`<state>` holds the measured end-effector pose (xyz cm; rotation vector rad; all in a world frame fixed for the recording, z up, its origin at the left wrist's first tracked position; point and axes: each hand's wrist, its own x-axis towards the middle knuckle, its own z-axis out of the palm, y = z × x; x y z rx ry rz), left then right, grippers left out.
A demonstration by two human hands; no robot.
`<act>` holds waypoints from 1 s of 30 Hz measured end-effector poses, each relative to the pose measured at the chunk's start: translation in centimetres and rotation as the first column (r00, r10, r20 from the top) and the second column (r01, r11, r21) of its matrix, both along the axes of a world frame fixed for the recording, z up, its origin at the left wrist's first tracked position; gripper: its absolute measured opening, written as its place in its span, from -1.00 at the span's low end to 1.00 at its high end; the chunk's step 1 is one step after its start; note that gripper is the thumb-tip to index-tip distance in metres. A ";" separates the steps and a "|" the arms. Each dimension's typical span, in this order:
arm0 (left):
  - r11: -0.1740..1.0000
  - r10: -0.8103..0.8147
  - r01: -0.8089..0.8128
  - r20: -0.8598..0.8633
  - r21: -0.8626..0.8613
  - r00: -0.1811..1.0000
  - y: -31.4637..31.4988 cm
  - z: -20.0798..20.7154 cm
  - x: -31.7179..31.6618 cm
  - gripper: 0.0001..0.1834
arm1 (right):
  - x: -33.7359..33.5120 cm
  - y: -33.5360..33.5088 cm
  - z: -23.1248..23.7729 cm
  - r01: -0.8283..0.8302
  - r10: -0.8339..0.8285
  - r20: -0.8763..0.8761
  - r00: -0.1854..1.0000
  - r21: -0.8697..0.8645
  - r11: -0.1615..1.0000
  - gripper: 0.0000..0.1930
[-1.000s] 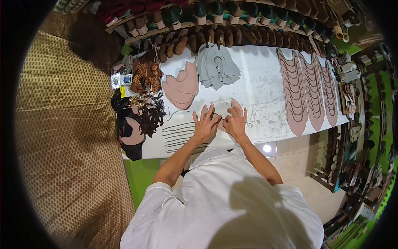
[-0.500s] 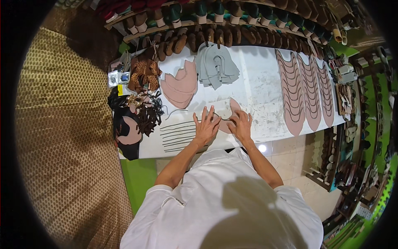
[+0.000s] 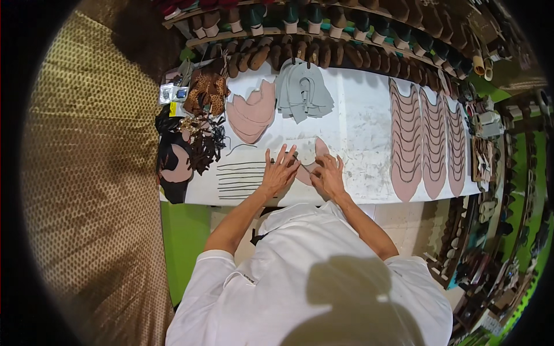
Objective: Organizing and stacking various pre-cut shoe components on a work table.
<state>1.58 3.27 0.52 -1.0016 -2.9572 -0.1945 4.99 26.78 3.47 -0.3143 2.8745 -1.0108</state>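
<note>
Worktable (image 3: 362, 115) carried all the parts. Pink curved piece (image 3: 321, 151) lay near its front edge, about midway along. Left hand (image 3: 280, 173) was palm down over the piece's left part, outer fingers spread; couldn't tell whether thumb and forefinger pinched anything. Right hand (image 3: 329, 175) had fingers bent, tips down on the right part; pinching or only pressing, couldn't tell either. A dark line showed on the inner curve between them, possibly a strip, but small and half covered.

Dark strips (image 3: 239, 177) lay in near-parallel rows just left of the left hand, toward the front edge, with a loose curved strip (image 3: 241, 146) behind them. Pink stack (image 3: 252, 118) and grey stack (image 3: 304, 98) sat nearer the rear edge. Three columns of dark-lined pink pieces (image 3: 406, 147) filled the right end; brown scraps (image 3: 210, 150) were near the left edge.

Risks, my read: the inner curve was tight, so uneven finger pressure could pucker the edge or let the line wander. If the left hand let up, the piece could skid on the smooth cover. Left wrist sat close to the strip rows, so a careless sweep could scatter them or drag one off the front edge.
</note>
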 end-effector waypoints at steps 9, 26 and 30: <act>0.993 0.108 -0.115 0.148 0.040 0.983 1.3 0.8 0.2 -0.62 | -1.1 1.7 -1.2 -0.008 0.009 -0.043 0.999 0.035 0.999 -0.80; 0.982 0.187 -0.185 0.084 -0.022 0.979 2.8 0.2 3.1 -0.42 | -3.1 2.6 -0.9 -0.060 0.060 -0.022 0.998 0.006 0.998 -0.86; 0.957 0.261 -0.282 0.211 0.074 0.942 3.3 0.4 3.2 -0.38 | -4.0 2.8 -1.0 -0.088 0.088 -0.014 0.996 0.027 0.996 -0.86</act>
